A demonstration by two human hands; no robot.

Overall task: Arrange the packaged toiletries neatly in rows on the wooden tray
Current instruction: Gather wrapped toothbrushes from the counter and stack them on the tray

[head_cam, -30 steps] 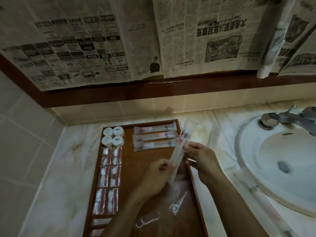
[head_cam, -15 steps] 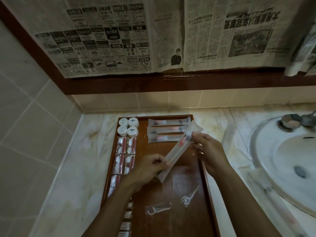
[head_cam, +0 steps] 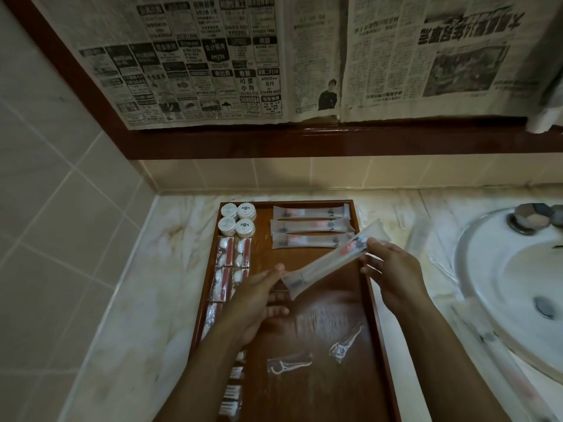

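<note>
A long toothbrush packet (head_cam: 333, 261) is held diagonally above the wooden tray (head_cam: 323, 327) — lower end pinched in the left hand (head_cam: 254, 303), upper end gripped by the right hand (head_cam: 388, 274). Both hands are clamped on the packet, well apart from each other, one at each end. The packet is tilted, its upper end up and to the right, over the tray's right rim.

On the tray's far right, three matching packets (head_cam: 312, 228) are laid in a row, lengthwise across the tray, touching or nearly touching. At the far left corner four round white containers (head_cam: 237, 220) are set in a two-by-two block. Below them, red-and-white sachets (head_cam: 233, 260) are lined up in two columns along the left edge; the lower ones are partly hidden by the left forearm. More small packets (head_cam: 232, 397) are seen at the near left — contents cannot be told.

Two wrapped floss picks (head_cam: 289, 364) lie loose on the tray's near half, apart from each other and not aligned.

The tray rests on a marble desk (head_cam: 146, 300), against the tiled back wall. A white sink (head_cam: 511, 287) is set into the desk to the right, with clear wrapped items lying between tray and sink, blurred.
</note>
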